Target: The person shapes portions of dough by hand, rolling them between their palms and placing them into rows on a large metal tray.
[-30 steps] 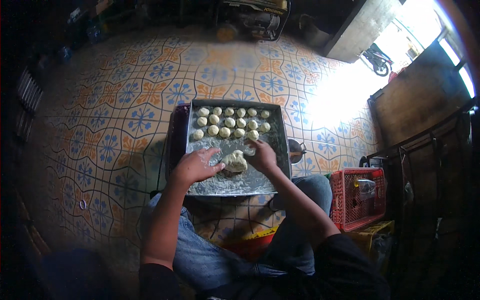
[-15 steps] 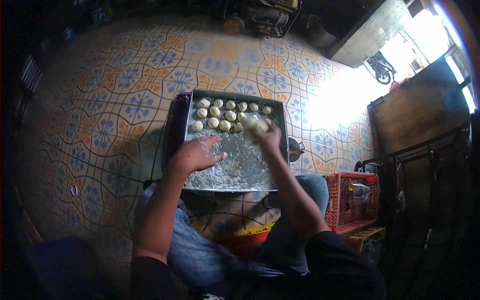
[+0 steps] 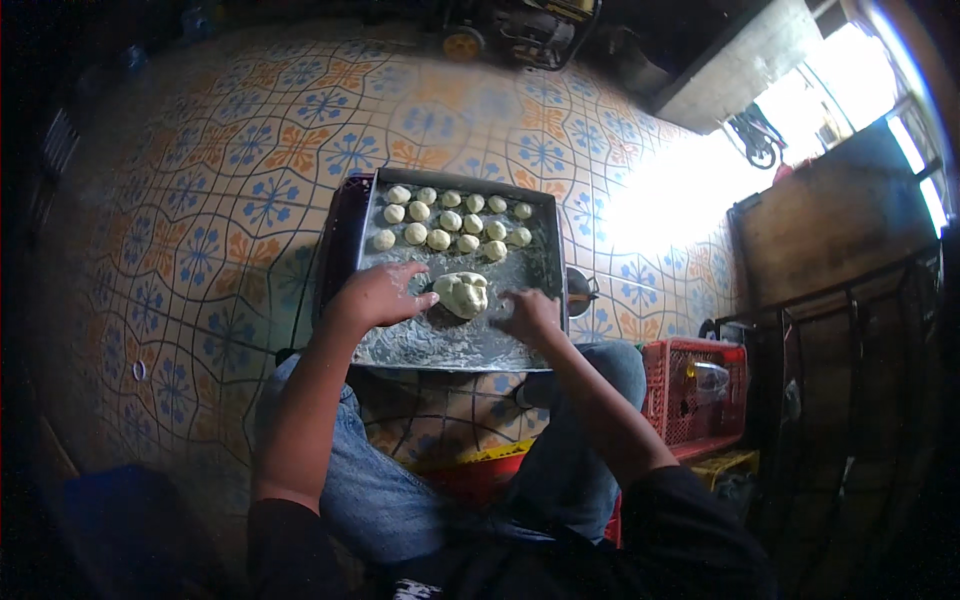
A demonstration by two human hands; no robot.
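A large lump of pale dough point(image 3: 462, 295) lies in the middle of a floured metal tray point(image 3: 455, 352) in front of me. To its left is my left hand point(image 3: 380, 295), fingers spread, with the thumb tip at the edge of the lump. On the other side, a small gap separates my right hand point(image 3: 528, 317) from the dough; its fingers are apart and hold nothing, slightly smeared by motion. Several small round dough balls point(image 3: 438, 240) stand in rows across the far part of the tray.
A dark purple crate point(image 3: 340, 235) shows under the tray's left side. Right of the tray sits a round metal bowl point(image 3: 578, 292). A red plastic crate point(image 3: 690, 395) with a clear bottle point(image 3: 710, 376) stands at the right. Between my legs is a red container with a yellow rim point(image 3: 480, 458).
The dough lump, earlier raised in my right hand over the balls, now rests on the tray. My right hand has let go and come nearer to me.
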